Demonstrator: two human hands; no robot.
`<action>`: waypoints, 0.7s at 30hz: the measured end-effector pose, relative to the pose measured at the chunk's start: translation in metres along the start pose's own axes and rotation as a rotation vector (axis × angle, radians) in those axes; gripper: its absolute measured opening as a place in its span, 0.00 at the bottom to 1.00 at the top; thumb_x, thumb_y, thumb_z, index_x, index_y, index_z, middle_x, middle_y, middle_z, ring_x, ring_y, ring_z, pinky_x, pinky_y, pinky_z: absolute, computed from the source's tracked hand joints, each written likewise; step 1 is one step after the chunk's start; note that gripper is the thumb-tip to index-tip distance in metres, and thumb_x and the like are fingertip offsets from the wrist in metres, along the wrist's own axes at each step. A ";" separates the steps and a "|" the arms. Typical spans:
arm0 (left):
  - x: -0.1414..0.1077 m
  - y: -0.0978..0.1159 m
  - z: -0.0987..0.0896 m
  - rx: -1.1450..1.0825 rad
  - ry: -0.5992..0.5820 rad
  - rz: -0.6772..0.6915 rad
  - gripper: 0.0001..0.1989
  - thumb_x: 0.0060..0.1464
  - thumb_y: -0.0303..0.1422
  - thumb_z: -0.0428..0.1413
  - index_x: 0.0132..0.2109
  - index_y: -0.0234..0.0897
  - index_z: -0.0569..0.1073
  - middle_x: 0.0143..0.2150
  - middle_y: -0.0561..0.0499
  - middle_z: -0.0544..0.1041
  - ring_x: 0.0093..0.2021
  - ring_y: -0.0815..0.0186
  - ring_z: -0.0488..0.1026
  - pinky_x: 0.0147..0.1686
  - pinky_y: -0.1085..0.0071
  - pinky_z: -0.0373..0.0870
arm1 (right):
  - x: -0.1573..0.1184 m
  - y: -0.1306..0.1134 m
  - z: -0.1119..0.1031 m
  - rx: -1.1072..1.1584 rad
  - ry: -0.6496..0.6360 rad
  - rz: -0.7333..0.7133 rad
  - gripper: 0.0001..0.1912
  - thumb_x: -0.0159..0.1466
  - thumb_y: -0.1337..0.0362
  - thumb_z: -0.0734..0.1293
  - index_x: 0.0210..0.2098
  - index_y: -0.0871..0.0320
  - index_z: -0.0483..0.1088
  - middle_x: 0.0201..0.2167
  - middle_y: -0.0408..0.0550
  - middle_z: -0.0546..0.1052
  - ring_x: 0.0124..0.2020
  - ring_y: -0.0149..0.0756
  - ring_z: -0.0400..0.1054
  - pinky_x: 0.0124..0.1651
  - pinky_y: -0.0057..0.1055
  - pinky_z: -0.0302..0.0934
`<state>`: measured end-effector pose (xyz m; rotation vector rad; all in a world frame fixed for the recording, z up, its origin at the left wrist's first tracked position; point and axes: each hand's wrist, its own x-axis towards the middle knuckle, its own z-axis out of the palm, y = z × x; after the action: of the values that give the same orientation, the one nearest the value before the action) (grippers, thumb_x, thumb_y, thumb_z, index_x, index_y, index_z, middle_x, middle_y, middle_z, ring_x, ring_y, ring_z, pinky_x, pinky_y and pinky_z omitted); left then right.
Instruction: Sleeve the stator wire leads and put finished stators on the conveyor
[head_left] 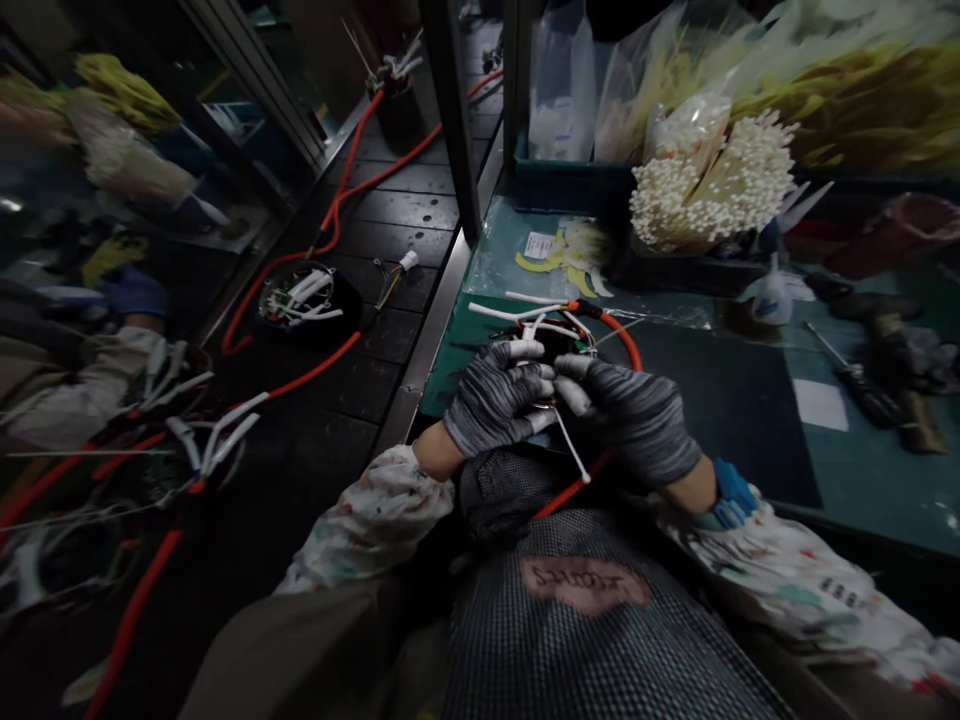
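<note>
My left hand, in a grey striped glove with white fingertips, is closed in a pinch at the near side of a wired motor part. A white cable tie sticks out below its fingertips, its small head hanging toward my apron. Close against it, my right hand in a matching glove has its fingers bent together; what lies between them is hidden. White sleeved wires and an orange-red sleeved cable come out of the part. Both hands cover much of it.
A bundle of white cable ties stands in a bin at the back. Right of me lie a screwdriver and a power tool. On the conveyor at left are more wired parts. A co-worker's gloved hand is at far left.
</note>
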<state>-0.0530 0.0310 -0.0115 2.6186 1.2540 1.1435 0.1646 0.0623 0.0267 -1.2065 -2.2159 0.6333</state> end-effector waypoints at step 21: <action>-0.001 0.003 -0.002 -0.029 0.089 0.023 0.11 0.62 0.40 0.66 0.46 0.39 0.79 0.50 0.46 0.82 0.61 0.54 0.75 0.62 0.56 0.76 | 0.008 0.012 -0.013 0.653 -0.059 0.050 0.08 0.66 0.57 0.76 0.43 0.49 0.84 0.41 0.47 0.87 0.43 0.46 0.83 0.49 0.46 0.80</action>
<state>-0.0523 0.0281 -0.0097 2.5949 1.2154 1.2846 0.1761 0.0768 0.0307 -0.9012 -1.7947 1.2973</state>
